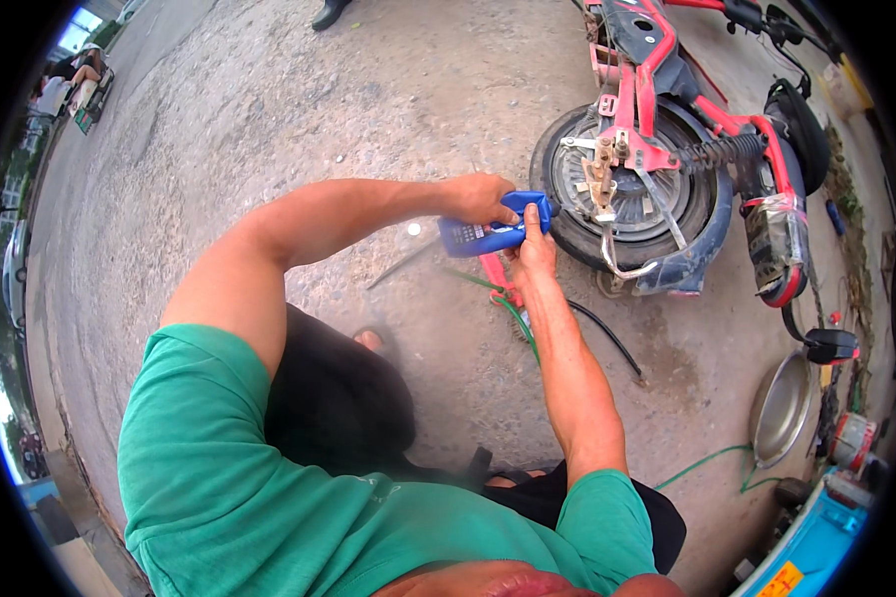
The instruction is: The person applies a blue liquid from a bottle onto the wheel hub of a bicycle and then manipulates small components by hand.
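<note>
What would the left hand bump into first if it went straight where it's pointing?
The left hand meets the blue container first, since it is touching it. Past that, the wheel seems roughly in line, though depth is hard to judge.

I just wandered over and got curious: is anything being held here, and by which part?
Yes, a blue container: the left hand holds its upper edge, the right hand its right end, thumb on top.

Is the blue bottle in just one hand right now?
No: the left hand and the right hand are both on the blue bottle.
</note>
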Motion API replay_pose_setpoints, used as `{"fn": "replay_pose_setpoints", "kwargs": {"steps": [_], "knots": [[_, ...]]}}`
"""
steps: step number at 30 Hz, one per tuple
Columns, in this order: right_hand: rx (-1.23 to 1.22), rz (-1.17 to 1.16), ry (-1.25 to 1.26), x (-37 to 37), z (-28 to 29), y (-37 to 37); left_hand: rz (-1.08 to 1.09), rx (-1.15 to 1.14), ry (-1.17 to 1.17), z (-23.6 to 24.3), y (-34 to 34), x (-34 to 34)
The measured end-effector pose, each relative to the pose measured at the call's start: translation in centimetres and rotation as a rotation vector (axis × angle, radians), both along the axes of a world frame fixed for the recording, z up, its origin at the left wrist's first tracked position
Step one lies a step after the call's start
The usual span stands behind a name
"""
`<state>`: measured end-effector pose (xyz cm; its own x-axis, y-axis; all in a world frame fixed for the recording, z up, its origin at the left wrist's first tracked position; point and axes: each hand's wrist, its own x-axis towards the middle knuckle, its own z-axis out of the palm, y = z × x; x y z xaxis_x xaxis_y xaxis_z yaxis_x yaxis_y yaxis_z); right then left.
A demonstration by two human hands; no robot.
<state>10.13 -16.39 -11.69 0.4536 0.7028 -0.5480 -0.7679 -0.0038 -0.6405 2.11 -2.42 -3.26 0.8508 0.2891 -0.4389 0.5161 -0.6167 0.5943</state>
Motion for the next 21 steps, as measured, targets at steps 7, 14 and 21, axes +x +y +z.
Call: {"fn": "replay_pose_setpoints", "kwargs": {"steps": [7, 14, 21], "knots": [[-0.002, -0.023, -0.003, -0.4, -0.4, 0.1, -0.003, -0.032, 0.074, 1.2, 0.2, 0.3], [0.031, 0.054, 0.155, 0.0, 0.1, -0.1, -0.061, 0.060, 0.074, 1.3, 0.8, 0.5], [0.065, 0.097, 0.083, 0.8, -1.9, 0.1, -0.044, 0.054, 0.091, 2.0, 1.0, 1.1]]}}
